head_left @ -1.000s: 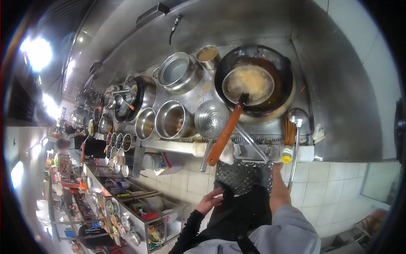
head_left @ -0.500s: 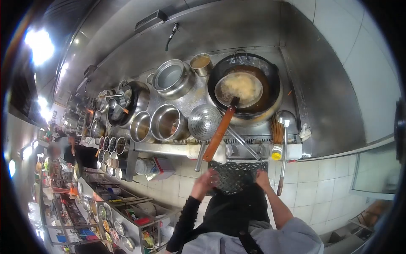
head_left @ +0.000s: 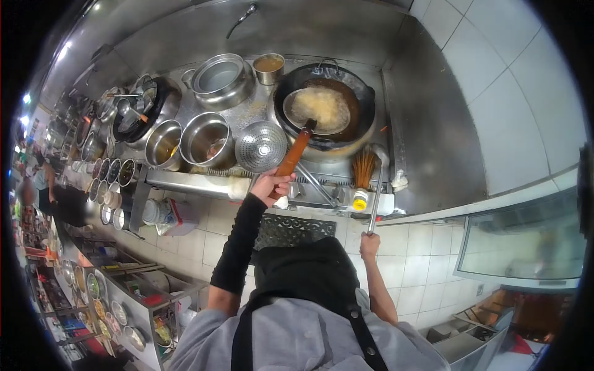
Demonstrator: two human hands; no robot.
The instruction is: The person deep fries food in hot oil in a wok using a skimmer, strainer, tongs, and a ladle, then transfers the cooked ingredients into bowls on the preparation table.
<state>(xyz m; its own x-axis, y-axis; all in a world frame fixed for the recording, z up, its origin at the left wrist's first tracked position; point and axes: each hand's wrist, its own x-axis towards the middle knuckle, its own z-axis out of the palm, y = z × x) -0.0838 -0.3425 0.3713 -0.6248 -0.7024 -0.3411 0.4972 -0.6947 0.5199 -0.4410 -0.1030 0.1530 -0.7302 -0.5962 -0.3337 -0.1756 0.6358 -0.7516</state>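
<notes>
My left hand (head_left: 273, 185), at the end of a black sleeve, is closed around the wooden handle (head_left: 296, 153) of a round strainer. The strainer's basket sits inside a large black wok (head_left: 368, 117), with pale, foamy food (head_left: 320, 106) in it and dark brown liquid around it. My right hand (head_left: 369, 245) grips the lower end of a long metal ladle (head_left: 375, 201), whose head rests on the stove edge right of the wok. Between wok and ladle stand a bamboo brush (head_left: 363, 168) and a yellow-capped bottle (head_left: 360, 201).
A perforated skimmer (head_left: 260, 146) lies left of the strainer handle. Further left stand two steel pots (head_left: 207, 139), a lidded pot (head_left: 221, 80) and a second wok (head_left: 148, 117). A tap (head_left: 241, 20) juts from the back wall. Another person (head_left: 43, 179) stands far left.
My left hand has risen to the strainer handle and closed on it. My right hand has moved right and taken hold of the ladle handle. The camera view has shifted.
</notes>
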